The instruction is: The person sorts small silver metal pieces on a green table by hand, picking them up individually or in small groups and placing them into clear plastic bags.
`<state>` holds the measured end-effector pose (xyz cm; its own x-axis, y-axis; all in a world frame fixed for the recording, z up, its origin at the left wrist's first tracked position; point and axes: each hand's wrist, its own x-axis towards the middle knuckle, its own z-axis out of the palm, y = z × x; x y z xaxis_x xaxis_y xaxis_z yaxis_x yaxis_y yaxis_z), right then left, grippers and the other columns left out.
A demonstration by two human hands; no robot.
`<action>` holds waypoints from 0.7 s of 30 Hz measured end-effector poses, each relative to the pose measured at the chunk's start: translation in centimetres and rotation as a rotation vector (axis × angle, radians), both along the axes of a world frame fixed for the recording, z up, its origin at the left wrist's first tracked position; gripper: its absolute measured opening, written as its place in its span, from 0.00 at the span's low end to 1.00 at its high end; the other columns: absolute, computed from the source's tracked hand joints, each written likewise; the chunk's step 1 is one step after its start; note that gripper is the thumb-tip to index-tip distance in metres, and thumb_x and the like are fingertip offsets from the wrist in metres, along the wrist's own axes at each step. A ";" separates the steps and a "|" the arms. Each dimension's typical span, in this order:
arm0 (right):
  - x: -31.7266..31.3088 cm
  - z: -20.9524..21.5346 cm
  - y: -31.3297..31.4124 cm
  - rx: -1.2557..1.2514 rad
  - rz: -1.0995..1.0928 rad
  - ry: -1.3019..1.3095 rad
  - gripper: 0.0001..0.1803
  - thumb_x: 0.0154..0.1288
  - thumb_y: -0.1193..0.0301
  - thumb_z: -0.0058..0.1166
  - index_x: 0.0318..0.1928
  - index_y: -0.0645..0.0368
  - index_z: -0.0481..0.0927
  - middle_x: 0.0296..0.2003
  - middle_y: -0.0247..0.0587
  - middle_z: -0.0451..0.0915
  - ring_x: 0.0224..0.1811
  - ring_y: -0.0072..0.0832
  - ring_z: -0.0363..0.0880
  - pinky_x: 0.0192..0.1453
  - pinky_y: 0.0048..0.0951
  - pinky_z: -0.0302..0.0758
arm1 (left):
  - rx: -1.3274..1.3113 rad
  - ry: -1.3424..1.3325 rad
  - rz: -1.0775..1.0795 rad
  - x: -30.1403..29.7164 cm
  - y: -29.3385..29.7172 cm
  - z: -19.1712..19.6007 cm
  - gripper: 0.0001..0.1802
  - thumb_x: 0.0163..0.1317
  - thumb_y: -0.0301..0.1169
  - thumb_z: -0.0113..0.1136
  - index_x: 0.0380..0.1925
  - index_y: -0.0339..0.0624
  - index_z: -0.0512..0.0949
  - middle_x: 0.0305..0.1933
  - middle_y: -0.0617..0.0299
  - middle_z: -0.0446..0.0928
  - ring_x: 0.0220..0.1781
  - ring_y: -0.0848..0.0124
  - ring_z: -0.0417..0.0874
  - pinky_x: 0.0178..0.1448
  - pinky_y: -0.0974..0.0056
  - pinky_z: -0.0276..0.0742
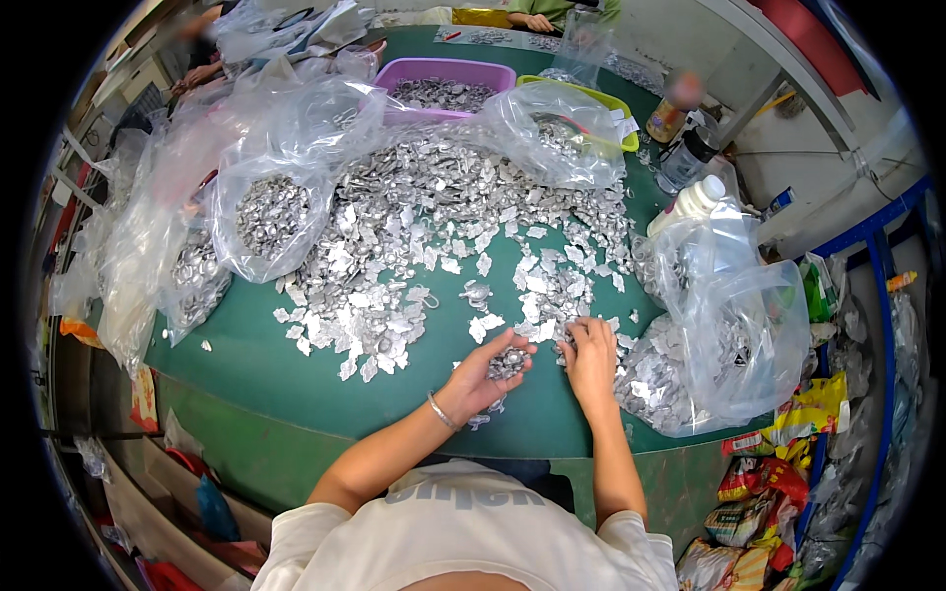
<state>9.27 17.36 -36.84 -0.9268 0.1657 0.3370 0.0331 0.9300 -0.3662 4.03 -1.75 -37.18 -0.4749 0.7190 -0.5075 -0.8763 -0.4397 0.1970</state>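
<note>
My left hand (488,372) is cupped, palm up, round a handful of small silver metal pieces (508,363). Just to its right, my right hand (591,361) has its fingers bent down at the near end of a loose strip of flat silver metal pieces (548,292). What its fingertips grip, if anything, is hidden beneath them. A larger heap of similar pieces (424,187) spreads across the table beyond both hands. Another batch of flat pieces (360,325) lies to the left. A few pieces (475,293) sit apart between the two batches.
Clear plastic bags of metal pieces stand at left (271,219) and right (680,379) on the green table (246,364). Farther back are a purple basin (448,67) and a yellow-green basin (627,126). Bottles (698,197) line the right side. Other people's hands (537,23) show at the far edge.
</note>
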 end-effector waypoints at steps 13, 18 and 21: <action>-0.2 0.6 0.3 -0.070 0.019 0.066 0.15 0.52 0.74 0.61 0.42 0.62 0.76 0.40 0.42 0.76 0.46 0.42 0.70 0.49 0.38 0.64 | -0.099 0.191 -0.076 0.2 -0.1 0.5 0.20 0.63 0.27 0.57 0.55 0.35 0.72 0.45 0.61 0.76 0.38 0.74 0.75 0.29 0.75 0.68; -0.3 0.2 -0.2 0.047 0.038 0.002 0.11 0.51 0.76 0.61 0.37 0.61 0.77 0.40 0.40 0.76 0.47 0.41 0.69 0.49 0.38 0.64 | -0.136 0.202 -0.051 0.0 0.2 0.1 0.16 0.65 0.30 0.56 0.51 0.36 0.74 0.41 0.63 0.77 0.35 0.75 0.75 0.27 0.75 0.67; -0.2 -0.4 -0.1 -0.021 0.112 0.027 0.05 0.53 0.79 0.57 0.32 0.62 0.77 0.35 0.43 0.77 0.42 0.41 0.72 0.46 0.38 0.66 | -0.102 0.192 -0.053 -0.3 -0.1 -0.2 0.15 0.65 0.33 0.56 0.49 0.38 0.75 0.38 0.64 0.78 0.34 0.77 0.76 0.30 0.74 0.69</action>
<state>9.05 17.27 -37.27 -0.9306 0.0693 0.3594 -0.0802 0.9195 -0.3849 3.74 -1.83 -37.36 -0.5329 0.6951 -0.4826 -0.8397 -0.3637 0.4033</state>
